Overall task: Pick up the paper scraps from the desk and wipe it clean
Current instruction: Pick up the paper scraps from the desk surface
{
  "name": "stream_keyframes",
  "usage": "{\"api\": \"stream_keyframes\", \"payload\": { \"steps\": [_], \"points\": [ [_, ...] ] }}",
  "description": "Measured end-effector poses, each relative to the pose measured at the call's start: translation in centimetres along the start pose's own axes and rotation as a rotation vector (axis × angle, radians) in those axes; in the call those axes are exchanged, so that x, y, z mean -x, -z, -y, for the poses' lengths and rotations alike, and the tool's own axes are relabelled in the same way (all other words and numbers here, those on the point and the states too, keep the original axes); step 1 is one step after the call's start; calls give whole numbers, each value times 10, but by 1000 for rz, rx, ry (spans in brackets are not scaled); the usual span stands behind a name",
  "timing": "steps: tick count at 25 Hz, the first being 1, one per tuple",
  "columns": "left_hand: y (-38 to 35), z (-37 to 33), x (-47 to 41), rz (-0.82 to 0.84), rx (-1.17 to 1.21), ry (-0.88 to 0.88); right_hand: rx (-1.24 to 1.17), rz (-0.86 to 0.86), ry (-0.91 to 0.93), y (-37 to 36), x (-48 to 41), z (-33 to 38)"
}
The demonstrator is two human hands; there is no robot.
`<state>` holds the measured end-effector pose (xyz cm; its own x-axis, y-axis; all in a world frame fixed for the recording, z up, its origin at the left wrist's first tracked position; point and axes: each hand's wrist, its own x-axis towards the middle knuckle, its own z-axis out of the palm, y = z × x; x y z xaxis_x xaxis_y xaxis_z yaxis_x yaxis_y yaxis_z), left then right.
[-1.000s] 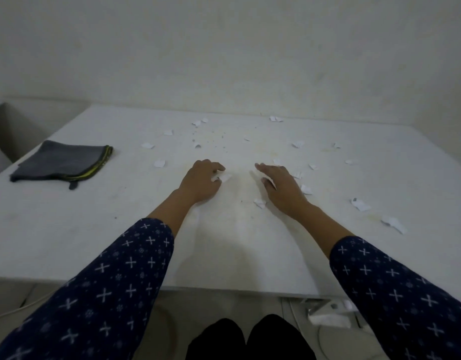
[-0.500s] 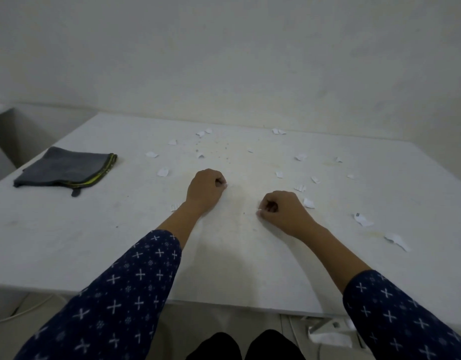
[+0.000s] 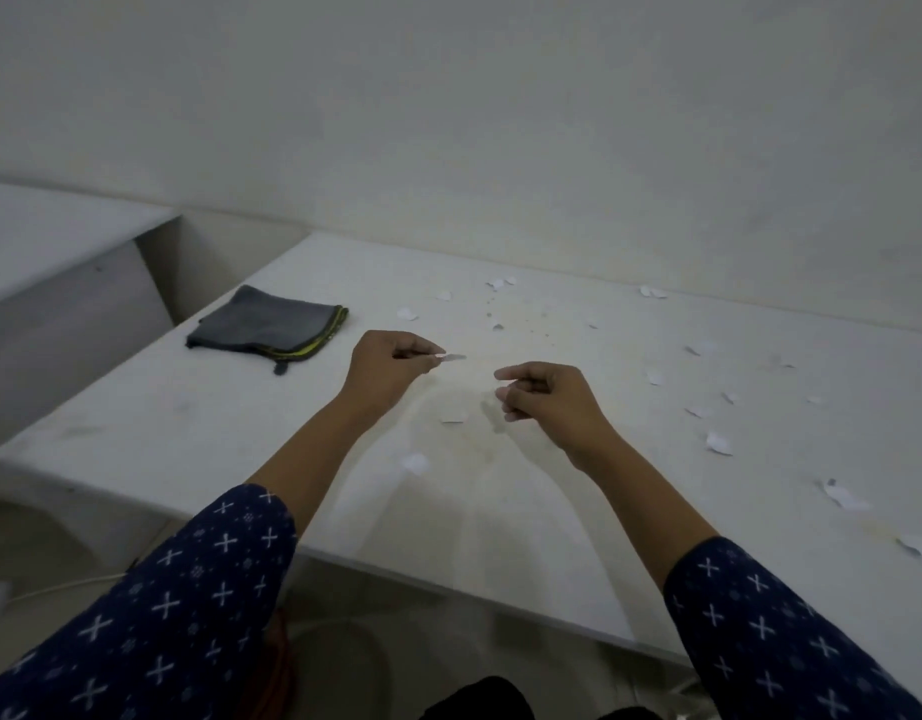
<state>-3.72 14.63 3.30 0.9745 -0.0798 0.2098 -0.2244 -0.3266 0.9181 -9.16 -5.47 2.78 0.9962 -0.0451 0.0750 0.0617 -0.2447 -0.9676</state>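
I hold one scrap point(image 3: 452, 358) pinched in my left hand point(image 3: 391, 366) above the desk point(image 3: 199, 433), right hand point(image 3: 544, 394) curled, contents unclear; remaining scraps point(image 3: 718, 443) lie flat, feather-light, needing fingertip edge-pinches.

Left hand point(image 3: 391, 367) pinches a paper scrap point(image 3: 452, 358); right hand point(image 3: 544, 397) curled, at 3 o'clock of it. Desk point(image 3: 199, 439) littered.

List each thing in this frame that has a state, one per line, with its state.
left hand: raised off the desk, pinching a paper scrap
right hand: raised, fingers curled; contents not visible
grey cloth: folded, lying flat on the desk's far left, untouched
loose scraps: scattered on the desk, mostly to the right
desk: not yet wiped, faint smudges
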Motion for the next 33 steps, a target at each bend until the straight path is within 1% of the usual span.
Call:
{"api": "stream_keyframes", "payload": {
  "steps": [2, 4, 6, 8, 10, 13, 15, 17, 21, 23, 25, 28, 30, 33],
  "points": [
    [40, 8, 13, -17, -61, 27, -18, 64, 35, -38, -4, 8],
    [80, 18, 26, -35, -137, 70, 8, 85, 121, -79, -3, 17],
    [118, 30, 36, -70, -170, 179, 88, 68, 251, -121, 0, 22],
    [151, 42, 45, -110, -188, 312, 216, 70, 367, -158, 3, 23],
    [173, 52, 53, -131, -207, 385, 313, 119, 434, -185, 4, 18],
    [186, 64, 60, -148, -235, 401, 414, 241, 479, -209, 6, 12],
    [186, 69, 63, -158, -287, 376, 474, 277, 469, -216, 8, 11],
    [183, 71, 64, -161, -357, 330, 468, 240, 426, -215, 9, 13],
    [173, 71, 60, -205, -534, 164, 327, 16, 315, -182, -2, 25],
    [156, 67, 59, -202, -510, 76, 312, -67, 258, -152, -13, 28],
    [130, 57, 60, -137, -450, -21, 367, -109, 193, -119, -22, 25],
    [85, 42, 59, 19, -398, -107, 455, -121, 86, -75, -30, 14],
    [59, 35, 55, 113, -405, -92, 541, -98, 49, -57, -31, 7],
    [33, 30, 49, 223, -436, -59, 660, 0, 40, -50, -31, -3]
  ]
}}
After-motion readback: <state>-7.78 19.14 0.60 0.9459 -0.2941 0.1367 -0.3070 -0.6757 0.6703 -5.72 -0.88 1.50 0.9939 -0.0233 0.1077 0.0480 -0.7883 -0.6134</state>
